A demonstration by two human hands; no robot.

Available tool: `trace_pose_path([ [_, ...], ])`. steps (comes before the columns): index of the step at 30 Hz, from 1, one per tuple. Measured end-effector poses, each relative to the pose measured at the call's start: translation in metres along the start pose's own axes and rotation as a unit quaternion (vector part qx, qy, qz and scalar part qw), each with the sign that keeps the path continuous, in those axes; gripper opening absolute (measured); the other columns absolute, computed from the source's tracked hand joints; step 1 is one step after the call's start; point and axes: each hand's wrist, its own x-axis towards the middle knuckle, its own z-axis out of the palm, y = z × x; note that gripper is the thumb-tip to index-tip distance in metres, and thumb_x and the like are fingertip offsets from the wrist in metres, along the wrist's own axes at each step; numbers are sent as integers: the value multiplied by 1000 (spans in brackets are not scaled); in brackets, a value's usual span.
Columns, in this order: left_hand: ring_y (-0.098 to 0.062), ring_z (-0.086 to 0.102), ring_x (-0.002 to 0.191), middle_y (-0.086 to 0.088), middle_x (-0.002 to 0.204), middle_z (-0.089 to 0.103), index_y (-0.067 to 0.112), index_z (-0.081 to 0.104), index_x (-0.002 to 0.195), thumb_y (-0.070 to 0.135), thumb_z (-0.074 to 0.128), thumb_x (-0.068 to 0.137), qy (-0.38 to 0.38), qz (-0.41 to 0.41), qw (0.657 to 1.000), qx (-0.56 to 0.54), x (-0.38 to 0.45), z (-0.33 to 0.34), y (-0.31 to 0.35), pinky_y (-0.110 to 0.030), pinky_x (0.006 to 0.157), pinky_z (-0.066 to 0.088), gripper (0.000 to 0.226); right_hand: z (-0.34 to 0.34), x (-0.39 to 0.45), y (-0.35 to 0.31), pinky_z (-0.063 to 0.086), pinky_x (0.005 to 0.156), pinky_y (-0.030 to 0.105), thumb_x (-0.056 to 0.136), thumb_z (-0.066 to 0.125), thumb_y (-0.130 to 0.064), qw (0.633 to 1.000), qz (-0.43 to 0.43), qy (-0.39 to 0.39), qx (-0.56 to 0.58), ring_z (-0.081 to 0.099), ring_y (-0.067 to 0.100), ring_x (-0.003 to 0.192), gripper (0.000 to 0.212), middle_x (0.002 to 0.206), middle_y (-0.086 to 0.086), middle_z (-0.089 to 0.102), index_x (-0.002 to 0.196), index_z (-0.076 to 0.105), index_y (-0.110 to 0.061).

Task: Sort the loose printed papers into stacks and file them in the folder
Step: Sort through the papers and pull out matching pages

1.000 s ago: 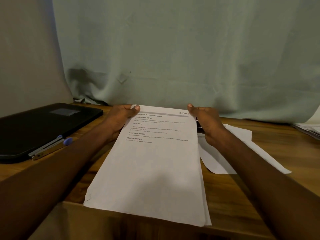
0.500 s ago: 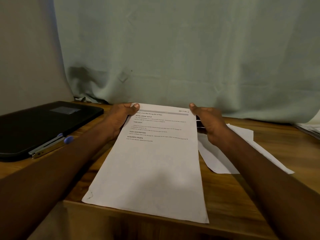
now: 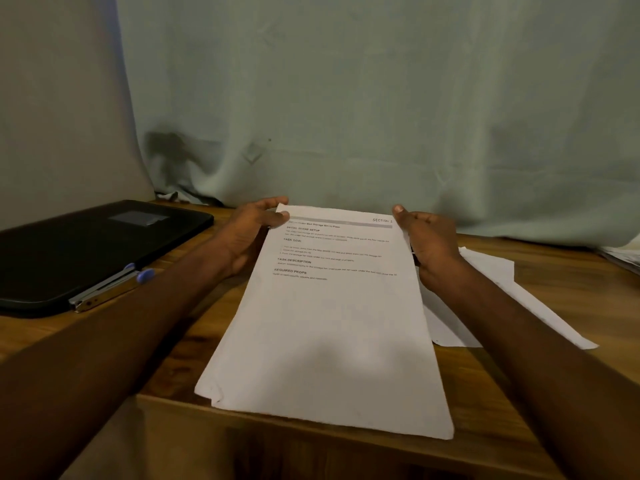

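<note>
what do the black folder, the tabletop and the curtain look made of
Black folder: looks like matte plastic or faux leather; smooth, dull sheen, rounded corners. Tabletop: wood or wood-look laminate, satin; brown grain streaks show. Curtain: woven cloth, matte pale green; it hangs in soft folds and creases.

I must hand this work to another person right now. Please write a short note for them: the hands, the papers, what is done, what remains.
Left hand: pinches the top left corner of the paper stack.
Right hand: lies against the stack's right edge; whether it grips cannot be told.
The stack lies on the table, near the front edge. Loose sheets lie to its right. The black folder lies closed at the left.
Done: one stack gathered.
Left: sort the loose sheets, file everything.
</note>
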Motion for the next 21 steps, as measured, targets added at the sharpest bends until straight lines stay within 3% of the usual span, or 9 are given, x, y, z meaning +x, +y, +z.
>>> trace_pose_path([
  [3, -37, 71, 110, -19, 124, 72, 5, 65, 129, 24, 59, 98, -92, -92, 990, -47, -12, 6, 4, -45, 83, 63, 37, -1, 4, -1, 55, 63, 31, 93, 76, -34, 999, -2, 48, 25, 65, 17, 62, 33, 71, 1, 71, 66, 67, -17],
  [6, -33, 72, 111, -17, 128, 70, 6, 64, 133, 17, 62, 97, -149, -118, 982, -7, -20, 13, 2, -44, 87, 62, 38, -2, 5, 1, 51, 63, 32, 94, 74, -36, 997, -20, 74, 20, 63, 19, 64, 37, 70, 3, 70, 62, 65, -18],
  [10, -27, 76, 98, -12, 118, 75, 8, 63, 131, 1, 57, 99, -104, -81, 991, 12, -15, 11, -6, -36, 72, 64, 34, -16, 4, -16, 54, 57, 27, 107, 50, -41, 996, -55, 42, -50, 69, 17, 58, 39, 72, 1, 75, 87, 71, -15],
  [11, -26, 77, 94, -11, 115, 76, 9, 63, 131, 1, 57, 99, -77, -76, 994, 8, -12, 7, -5, -36, 70, 64, 33, -24, 8, -20, 56, 63, 29, 107, 47, -41, 984, -89, 59, -141, 72, 19, 64, 38, 76, 2, 76, 94, 72, -16],
  [13, -25, 78, 87, -10, 112, 77, 11, 64, 127, 4, 59, 100, -19, -69, 997, 14, -6, -1, -5, -38, 66, 65, 29, -46, 20, -23, 57, 80, 36, 101, 53, -35, 912, -122, 111, -375, 72, 30, 87, 28, 94, 8, 76, 102, 73, -16],
  [15, -24, 78, 80, -8, 103, 79, 13, 66, 116, 4, 57, 101, 11, -68, 997, 18, -3, -4, -6, -39, 64, 65, 20, -66, 30, -18, 53, 89, 41, 93, 61, -38, 846, -62, 84, -523, 65, 40, 106, 32, 115, 16, 70, 111, 70, -13],
  [18, -31, 73, 102, -13, 123, 72, 9, 63, 129, 3, 57, 101, 13, -69, 997, 41, 0, -4, -11, -45, 79, 62, 29, -82, 39, -4, 46, 101, 42, 91, 62, -66, 780, 41, -61, -622, 55, 38, 128, 74, 144, 17, 56, 138, 55, -9],
  [21, -27, 69, 100, -11, 121, 70, 10, 60, 126, 0, 55, 101, 5, -58, 996, 62, -3, 0, -10, -39, 80, 55, 27, -91, 48, 5, 43, 108, 44, 78, 66, -79, 753, 61, -93, -648, 53, 35, 130, 94, 146, 14, 56, 141, 54, -11],
])
